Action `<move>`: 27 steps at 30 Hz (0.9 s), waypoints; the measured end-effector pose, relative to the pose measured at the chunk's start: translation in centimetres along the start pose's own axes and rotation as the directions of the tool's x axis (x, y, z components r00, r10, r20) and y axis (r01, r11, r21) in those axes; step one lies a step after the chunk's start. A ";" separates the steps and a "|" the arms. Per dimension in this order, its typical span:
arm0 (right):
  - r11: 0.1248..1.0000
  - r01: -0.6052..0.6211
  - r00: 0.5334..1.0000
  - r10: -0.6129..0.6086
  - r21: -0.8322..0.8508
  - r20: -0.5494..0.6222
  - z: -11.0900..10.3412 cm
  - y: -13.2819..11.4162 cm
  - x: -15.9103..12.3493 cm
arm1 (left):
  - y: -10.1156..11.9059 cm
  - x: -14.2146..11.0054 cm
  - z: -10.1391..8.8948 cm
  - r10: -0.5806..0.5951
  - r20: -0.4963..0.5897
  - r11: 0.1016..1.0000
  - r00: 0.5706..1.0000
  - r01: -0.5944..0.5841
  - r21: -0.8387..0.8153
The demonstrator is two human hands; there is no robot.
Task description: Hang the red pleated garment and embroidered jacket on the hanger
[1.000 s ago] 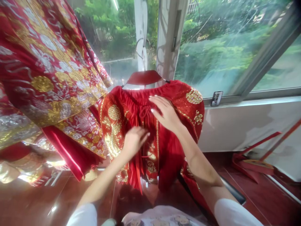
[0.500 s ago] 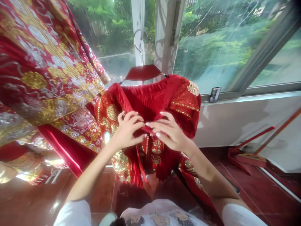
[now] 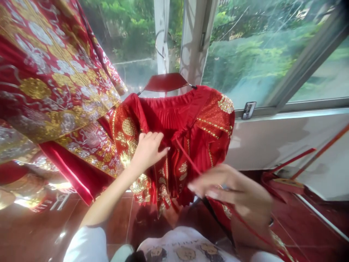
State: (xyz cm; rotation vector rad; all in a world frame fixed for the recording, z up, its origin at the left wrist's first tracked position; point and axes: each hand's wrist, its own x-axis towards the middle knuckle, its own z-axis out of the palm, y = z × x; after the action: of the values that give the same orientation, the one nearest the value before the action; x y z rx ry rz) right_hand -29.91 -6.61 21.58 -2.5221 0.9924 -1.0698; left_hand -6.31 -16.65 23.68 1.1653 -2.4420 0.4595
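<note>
A red skirt (image 3: 218, 145) with gold embroidery and a gathered waistband hangs from a hanger (image 3: 165, 83) by the window. My left hand (image 3: 148, 147) is closed over the front left edge of the waistband, its fingers curled behind the cloth and its thumb apart. From the right part of the waistband a thin red tie (image 3: 188, 156) runs tight, down and to the right. My right hand (image 3: 229, 185), blurred by motion, is closed on this tie in front of the skirt. Past that hand, the loose end trails toward the lower right.
A larger red robe (image 3: 62, 80) with gold and silver embroidery hangs at the left. On the window ledge stands a phone-like object (image 3: 248, 110). A red dustpan (image 3: 275, 185) and a broom rest by the wall at the right, on red floor tiles (image 3: 117, 218).
My right hand has left the waistband and moved down and right, drawing the red tie out straight. My left hand stays near the waistband's left part.
</note>
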 end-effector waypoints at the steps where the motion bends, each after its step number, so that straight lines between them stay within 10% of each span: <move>1: 0.999 -0.044 0.999 0.044 0.012 0.025 1.5 0.2 1.1 | 0.2 0.3 0.0 0.008 0.020 1.000 1.000 -0.009 0.019; 5: 0.929 -0.366 0.913 0.369 0.050 -0.176 6.7 2.3 4.8 | 0.8 0.7 -0.3 0.069 0.100 0.998 0.993 -0.068 -0.012; 13: 0.902 -0.382 0.800 0.433 0.202 -0.415 8.3 3.0 6.0 | 1.0 -0.2 -1.2 0.103 0.143 0.983 0.984 -0.080 -0.164; 22: 0.754 -0.656 0.755 0.656 0.038 0.003 14.3 4.6 0.6 | -0.2 -2.8 -3.4 0.017 -0.144 0.999 0.990 -0.023 -0.046; 25: 0.737 -0.671 0.725 0.675 -0.081 0.138 12.4 4.6 -1.4 | -0.6 -3.8 -4.6 0.125 -0.035 0.977 0.992 -0.129 -0.168; 27: 0.734 -0.667 0.741 0.672 -0.130 -0.008 8.9 3.8 -1.4 | -0.8 -3.5 -5.3 0.123 -0.063 0.946 0.990 -0.137 -0.293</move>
State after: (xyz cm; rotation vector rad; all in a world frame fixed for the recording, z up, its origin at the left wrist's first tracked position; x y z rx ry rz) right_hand -26.23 -9.02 12.83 -1.9477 1.8113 -0.7331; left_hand -2.57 -12.42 26.66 0.8643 -2.4531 0.1440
